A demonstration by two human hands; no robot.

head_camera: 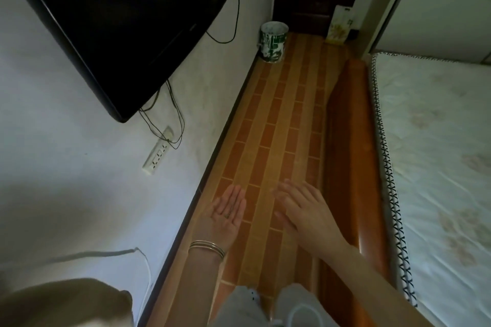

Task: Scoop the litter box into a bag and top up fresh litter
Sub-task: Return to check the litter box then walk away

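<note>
Both of my hands are held out over a narrow strip of brown tiled floor (279, 119). My left hand (225, 214) is palm up with its fingers together and holds nothing; thin bangles ring its wrist. My right hand (300, 207) is palm down, fingers spread, also empty. No litter box, scoop or bag is in view. A green and white patterned bucket (273, 41) stands on the floor at the far end by the wall. A white and yellow packet (340, 25) leans upright beyond it near a dark door.
A black TV (114, 21) hangs on the white wall at left, with cables down to a power strip (158, 152). A bed with a white quilted mattress (438, 167) and orange-brown wooden side rail (350, 154) borders the floor on the right.
</note>
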